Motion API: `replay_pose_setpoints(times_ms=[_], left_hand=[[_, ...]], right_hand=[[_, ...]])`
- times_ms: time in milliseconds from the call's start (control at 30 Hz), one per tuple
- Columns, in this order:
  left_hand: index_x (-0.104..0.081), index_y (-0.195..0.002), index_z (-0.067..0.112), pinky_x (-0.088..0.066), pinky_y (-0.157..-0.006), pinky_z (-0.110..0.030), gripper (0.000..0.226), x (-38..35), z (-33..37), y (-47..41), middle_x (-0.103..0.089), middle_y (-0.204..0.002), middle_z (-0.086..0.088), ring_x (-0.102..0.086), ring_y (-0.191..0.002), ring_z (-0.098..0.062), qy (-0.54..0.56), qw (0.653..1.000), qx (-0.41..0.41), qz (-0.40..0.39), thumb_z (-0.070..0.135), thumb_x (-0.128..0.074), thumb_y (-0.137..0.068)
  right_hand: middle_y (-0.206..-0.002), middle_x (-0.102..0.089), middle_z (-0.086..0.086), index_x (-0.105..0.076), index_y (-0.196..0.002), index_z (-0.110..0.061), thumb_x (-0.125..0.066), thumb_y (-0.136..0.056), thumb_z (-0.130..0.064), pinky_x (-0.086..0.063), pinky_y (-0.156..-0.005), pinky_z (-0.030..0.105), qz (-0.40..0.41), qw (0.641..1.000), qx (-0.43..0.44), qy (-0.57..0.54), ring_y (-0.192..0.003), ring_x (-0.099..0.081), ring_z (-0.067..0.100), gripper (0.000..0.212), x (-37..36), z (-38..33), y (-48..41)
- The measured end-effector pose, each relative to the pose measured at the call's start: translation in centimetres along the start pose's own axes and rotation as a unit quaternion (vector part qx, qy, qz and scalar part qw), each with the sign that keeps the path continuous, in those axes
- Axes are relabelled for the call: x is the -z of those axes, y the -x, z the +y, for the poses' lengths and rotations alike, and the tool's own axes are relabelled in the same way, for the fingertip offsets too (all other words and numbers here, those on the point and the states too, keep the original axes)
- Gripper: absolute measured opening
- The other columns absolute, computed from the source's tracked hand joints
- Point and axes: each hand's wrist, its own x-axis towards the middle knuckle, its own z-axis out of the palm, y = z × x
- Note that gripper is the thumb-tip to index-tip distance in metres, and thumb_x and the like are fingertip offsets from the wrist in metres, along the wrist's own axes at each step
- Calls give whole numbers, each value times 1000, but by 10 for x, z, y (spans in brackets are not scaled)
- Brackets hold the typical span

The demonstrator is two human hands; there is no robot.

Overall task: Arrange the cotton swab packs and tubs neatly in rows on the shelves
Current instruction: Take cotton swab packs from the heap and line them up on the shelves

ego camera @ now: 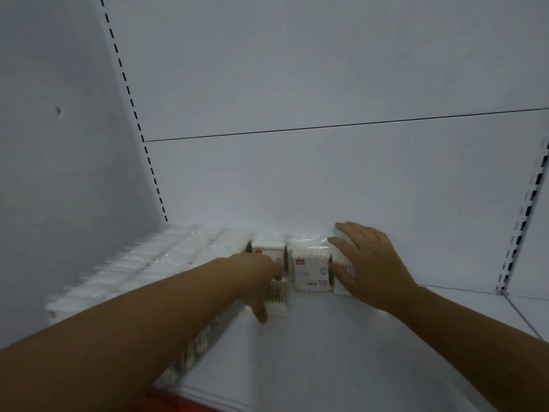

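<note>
A white metal shelf (326,352) fills the lower half of the frame, closed behind by a pale grey back panel (297,173). Black-slotted uprights stand at the upper left (130,96) and the right edge (523,221).

Along the left of the shelf, long rows of white cotton swab packs (133,263) run from the back corner toward the lower left.

At the centre, against the back panel, a short row continues them. It begins with a clear plastic pack of wooden-stick cotton swabs (279,295). Just beside it on the right is a flat white pack with a small red label (312,272). Touching that one is another white wrapped pack (338,242).

The left hand (258,278) reaches in from the lower left and lies over the wooden-stick pack, with the thumb pointing toward the lower edge. Its fingers are blurred, so I cannot tell whether its grip closes on the pack.

The right hand (368,269) comes from the lower right. Its grip is wide, with the fingers spread and straight, resting flat on the top and side of the rightmost wrapped pack.

A red strip (166,402) shows at the bottom edge of the frame, left of centre.
</note>
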Motion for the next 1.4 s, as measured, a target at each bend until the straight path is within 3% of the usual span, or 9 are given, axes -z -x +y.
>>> replay_pose_setpoints(times_ms=[100, 200, 367, 467, 600, 767, 967, 1167, 1400], left_hand=[[-42, -138, 20, -44, -98, -35, 88, -7, -4, -7, -51, -136, -6, -52, -121, -26, 21, 1000, -1, -8, 44, -85, -65], [-51, -127, 18, -43, -82, -28, 57, -2, -10, -4, -57, -126, -5, -56, -110, -24, 59, 998, -15, 14, 32, -76, -79], [-67, -110, 8, -41, -70, -27, 27, 16, -22, -7, -62, -102, -11, -58, -91, -27, 115, 989, -8, 88, 23, -53, -93], [-62, -116, 11, -44, -80, -31, 24, 15, -26, -15, -62, -112, -6, -56, -101, -24, 108, 989, 10, 99, 15, -55, -93], [-56, -105, 15, -35, -75, -27, 15, 9, -31, -24, -53, -104, -3, -51, -99, -23, 106, 980, 40, 163, 9, -52, -93], [-61, -114, 17, -43, -86, -30, 25, 7, -33, -32, -55, -118, -2, -50, -109, -21, 51, 976, 39, 208, 9, -56, -91], [-38, -131, 15, -40, -76, -32, 58, -1, -22, -33, -47, -123, -5, -49, -110, -23, -3, 980, 67, 185, 16, -66, -80], [-39, -125, 13, -37, -71, -31, 52, -5, -17, -37, -49, -119, -6, -51, -107, -22, -53, 976, 96, 187, 11, -67, -80], [-16, -149, 12, -32, -111, -43, 80, 3, 10, -42, -28, -152, -12, -29, -139, -28, 26, 975, 13, 221, 37, -62, -88]], right_hand=[[-125, -64, 9, -70, -106, -22, -66, -70, -35, -46, -95, 52, -47, 995, 87, 27, -116, -60, 28, 38, -13, -21, -10], [-123, -66, 5, -70, -107, -26, -77, -60, -29, -49, -91, 50, -100, 991, 81, 28, -112, -64, 26, 48, -26, -21, -10], [-123, -66, 2, -70, -108, -28, -64, -62, -27, -49, -91, 45, -91, 994, 62, -4, -110, -65, 23, 47, -29, -18, -12], [-128, -63, 1, -67, -115, -28, -65, -67, -31, -43, -97, 44, -106, 993, 58, -20, -116, -62, 24, 48, -29, -16, -11], [-145, -48, 2, -57, -130, -25, -60, -79, -33, -22, -110, 39, -124, 990, 63, -22, -134, -45, 23, 51, -24, -15, -10], [-161, -11, -2, -18, -152, -26, -50, -93, -29, 11, -113, 32, -166, 983, 80, -11, -149, -1, 17, 67, -14, -13, -15], [-161, -14, 2, -21, -151, -23, -50, -90, -52, -2, -118, 38, -125, 992, -5, 33, -149, -6, 19, 73, 7, 10, -6], [-157, -24, 0, -29, -149, -19, -54, -94, -43, -15, -116, 26, -154, 985, -66, -31, -146, -13, 16, 65, -2, 10, 5], [-152, -31, -1, -34, -147, -18, -55, -94, -39, -21, -112, 23, -155, 982, -90, -60, -141, -22, 14, 61, -3, 8, 6]])
